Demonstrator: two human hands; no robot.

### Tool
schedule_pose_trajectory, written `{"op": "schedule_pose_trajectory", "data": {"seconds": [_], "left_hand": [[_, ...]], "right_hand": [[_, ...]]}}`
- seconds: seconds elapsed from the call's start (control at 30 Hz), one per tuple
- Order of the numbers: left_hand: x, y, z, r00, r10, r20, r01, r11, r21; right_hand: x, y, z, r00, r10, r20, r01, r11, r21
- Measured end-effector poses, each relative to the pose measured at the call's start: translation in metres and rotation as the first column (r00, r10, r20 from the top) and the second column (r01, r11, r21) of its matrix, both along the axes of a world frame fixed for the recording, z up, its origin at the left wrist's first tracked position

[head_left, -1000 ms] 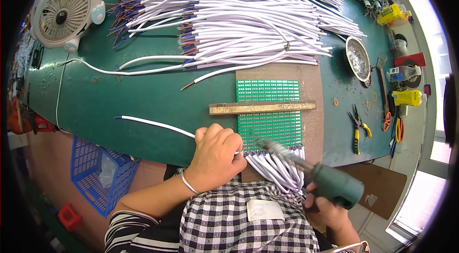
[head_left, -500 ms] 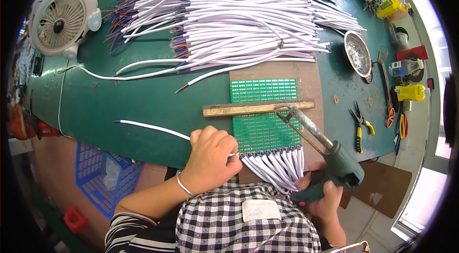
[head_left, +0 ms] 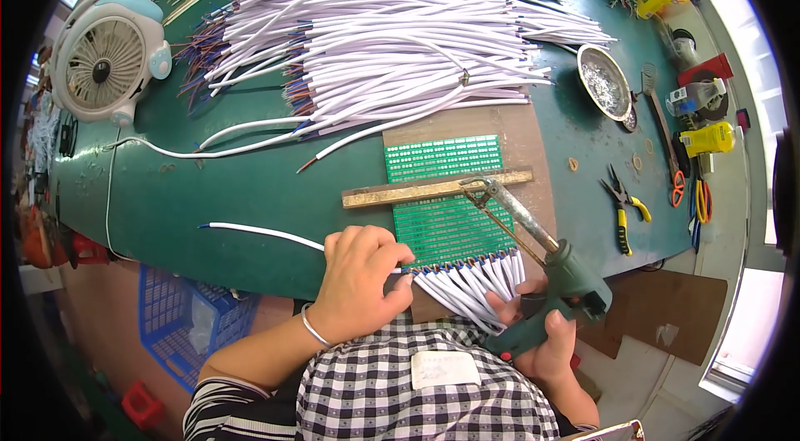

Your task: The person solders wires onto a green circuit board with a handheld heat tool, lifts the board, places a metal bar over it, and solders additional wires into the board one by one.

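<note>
My left hand (head_left: pixel 358 283) pinches a white cable (head_left: pixel 262 231) near its right end, at the lower left corner of a green circuit board panel (head_left: pixel 450 233). That end shows a bit of blue wire close to the panel's edge. My right hand (head_left: pixel 552 349) grips the handle of a green soldering gun (head_left: pixel 575 279), its metal tube slanting up left so the tip lies over a wooden bar (head_left: pixel 371 196) across the panel. A row of white cables (head_left: pixel 471 284) with blue and brown wires runs along the panel's near edge, hanging toward my checked apron.
Large bundles of white cables (head_left: pixel 408 58) fill the far table. A fan (head_left: pixel 102 70) stands at the left. To the right are a metal bowl (head_left: pixel 606 84), yellow-handled pliers (head_left: pixel 622 212) and orange-handled scissors (head_left: pixel 677 189). A blue crate (head_left: pixel 171 320) sits below the table at left.
The whole view has shifted slightly. My left thumb and index finger sit a little further apart, and more of the cable's blue end shows. The soldering gun stays over the wooden bar.
</note>
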State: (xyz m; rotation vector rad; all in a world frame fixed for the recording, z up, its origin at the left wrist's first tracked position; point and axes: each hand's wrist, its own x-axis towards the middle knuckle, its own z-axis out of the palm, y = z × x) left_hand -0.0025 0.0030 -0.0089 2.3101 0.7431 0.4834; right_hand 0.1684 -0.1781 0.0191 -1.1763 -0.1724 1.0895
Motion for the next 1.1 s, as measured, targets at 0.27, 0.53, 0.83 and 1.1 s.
{"op": "schedule_pose_trajectory", "data": {"seconds": [0.27,0.53,0.83,1.1], "left_hand": [[-0.002,-0.003,-0.005,0.998,-0.063,0.011,0.062,0.995,0.084],[0.001,0.004,0.002,0.991,-0.105,-0.087,0.1,0.993,-0.062],[-0.017,0.0,-0.021,0.949,-0.287,0.131,0.254,0.941,0.224],[-0.013,-0.007,-0.019,0.965,-0.224,0.138,0.187,0.953,0.239]], "right_hand": [[-0.01,-0.009,-0.011,0.996,-0.066,-0.056,0.068,0.997,0.048],[-0.012,-0.006,-0.019,0.993,-0.1,-0.064,0.105,0.991,0.082],[-0.013,0.001,-0.013,0.995,-0.099,0.005,0.099,0.995,-0.016],[-0.015,-0.006,-0.028,0.992,-0.129,-0.006,0.129,0.989,0.076]]}}
